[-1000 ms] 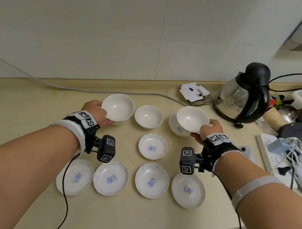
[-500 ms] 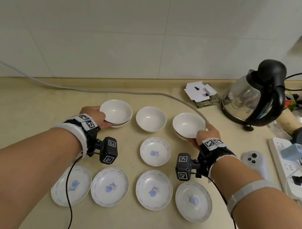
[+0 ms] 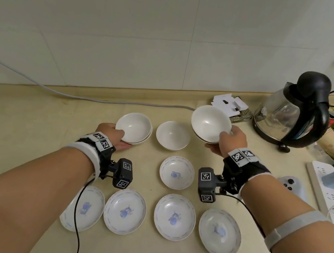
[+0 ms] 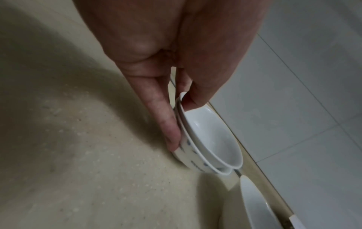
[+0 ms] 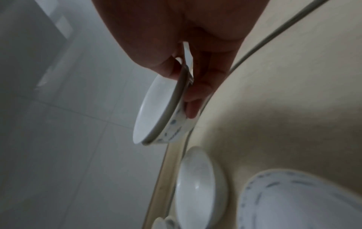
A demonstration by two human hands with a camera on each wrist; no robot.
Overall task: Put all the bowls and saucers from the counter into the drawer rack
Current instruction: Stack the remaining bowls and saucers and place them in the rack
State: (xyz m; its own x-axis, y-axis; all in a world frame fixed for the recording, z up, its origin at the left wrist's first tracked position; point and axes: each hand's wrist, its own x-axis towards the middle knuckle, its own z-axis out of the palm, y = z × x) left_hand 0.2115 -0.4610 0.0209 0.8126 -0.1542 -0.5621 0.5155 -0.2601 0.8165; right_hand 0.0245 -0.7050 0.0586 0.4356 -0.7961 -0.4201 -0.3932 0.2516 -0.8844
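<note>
Bowls in two nested pairs sit in your grasp. Your left hand (image 3: pixel 113 137) pinches the left pair of bowls (image 3: pixel 134 128) at its near rim, thumb inside and fingers (image 4: pixel 164 122) down the outer wall; the pair looks to rest on the worktop (image 3: pixel 18 123). Your right hand (image 3: pixel 228 144) grips the right pair of bowls (image 3: pixel 209 124) the same way, raised off the worktop and tilted toward the wall. Between the two pairs a single bowl (image 3: pixel 173 135) stands on the worktop. In front of it lies one saucer (image 3: pixel 176 175), and nearer you a row of four saucers (image 3: pixel 174 217), all flat and apart from one another. A glass kettle (image 3: pixel 291 116) stands to the right, near the raised pair.
</note>
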